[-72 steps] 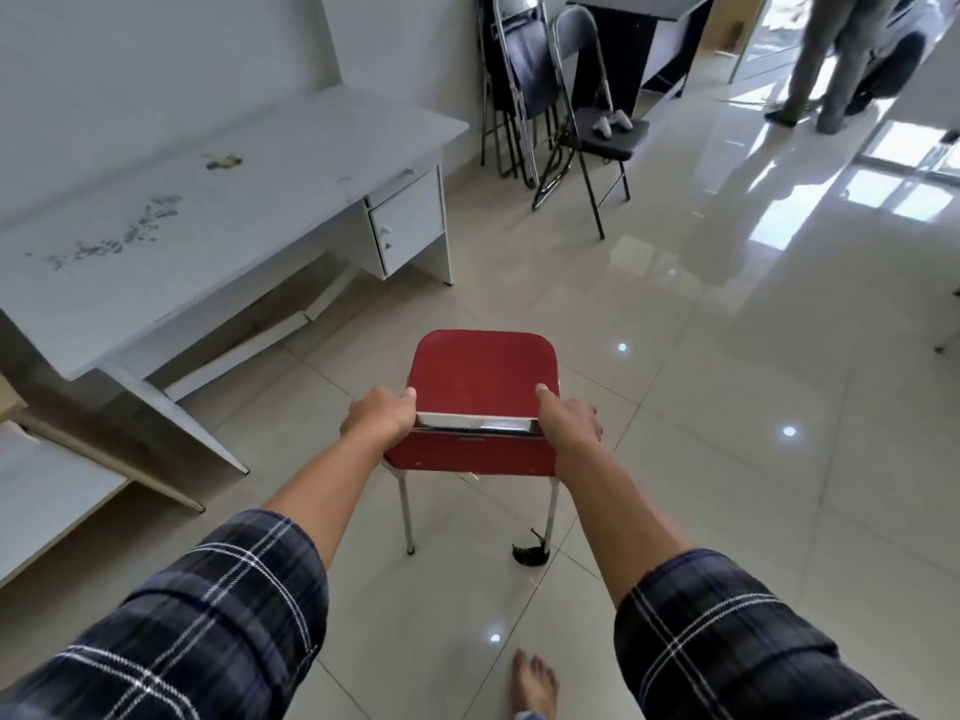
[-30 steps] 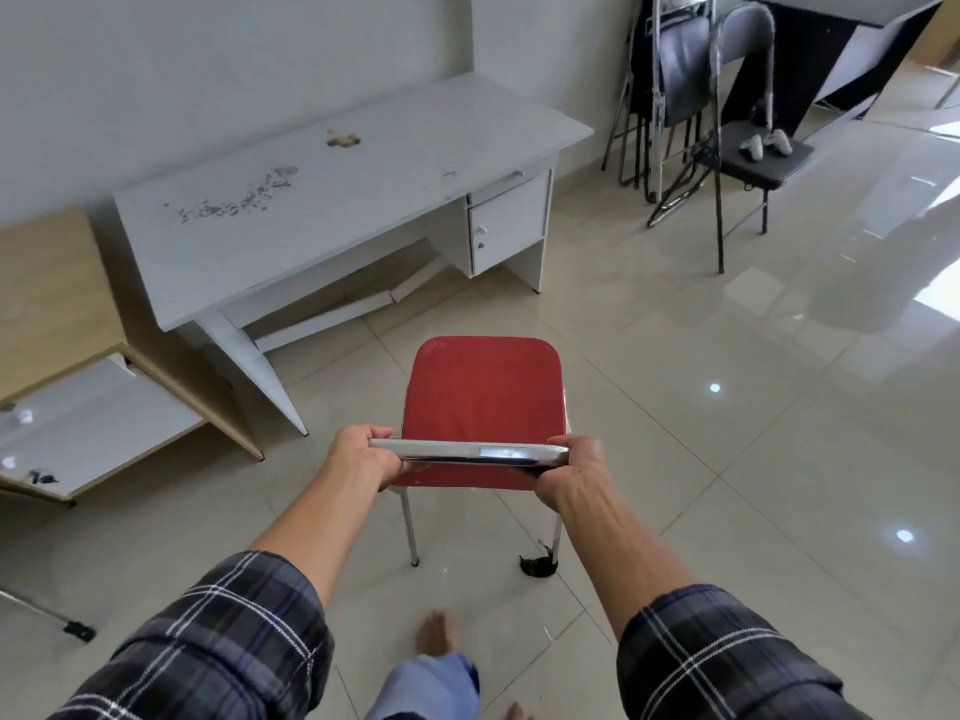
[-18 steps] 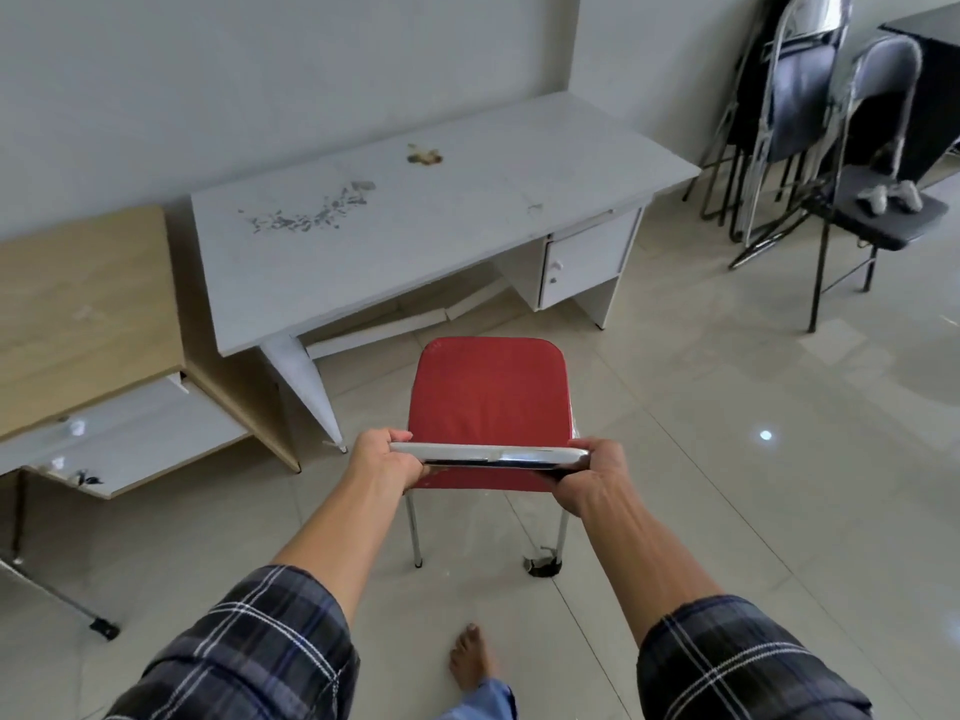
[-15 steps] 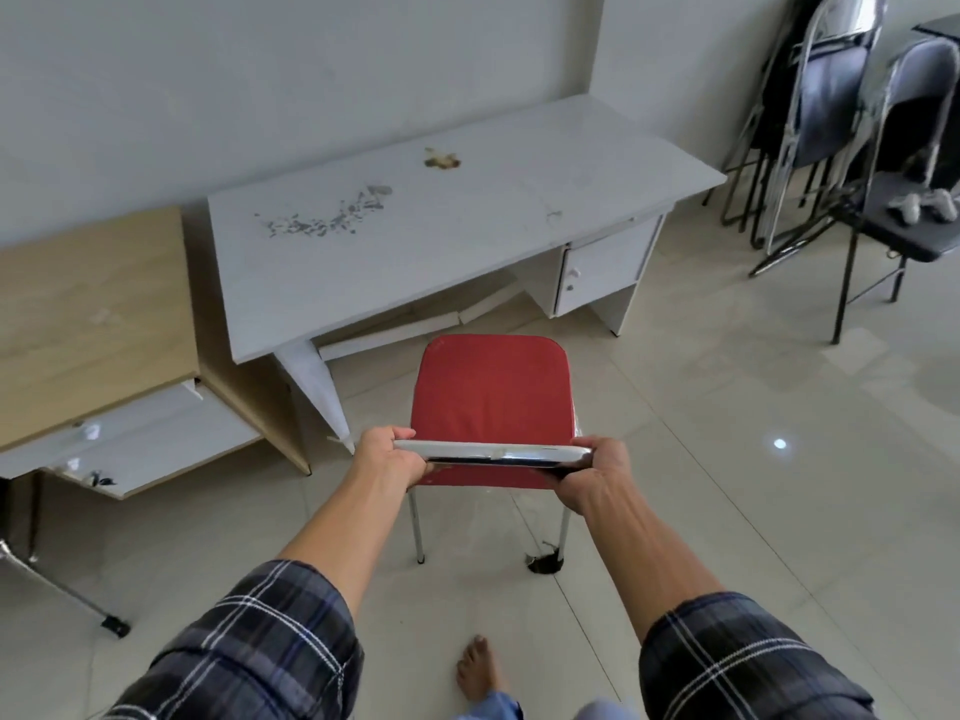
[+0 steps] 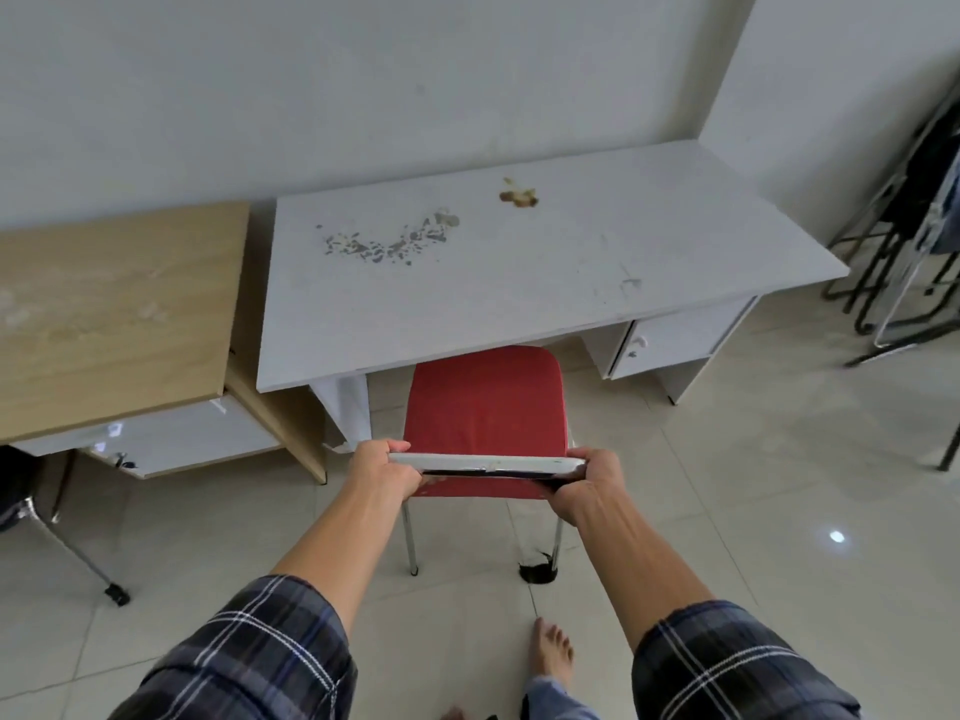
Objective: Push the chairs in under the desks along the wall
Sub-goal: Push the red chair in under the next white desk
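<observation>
Two hands (image 5: 488, 472) on red chair (image 5: 485, 407)

We see open knee room under the white counter (image 5: 519, 283), between its slanted left leg (image 5: 340, 407) and the drawer unit (image 5: 670, 343) on the right; the red chair (image 5: 485, 402) sits in that gap with its front edge at the counter's lip. The wooden counter (image 5: 114, 314) crowds the left side, folding chairs (image 5: 904, 262) the right, and the floor (image 5: 753, 485) between them lies open.
</observation>
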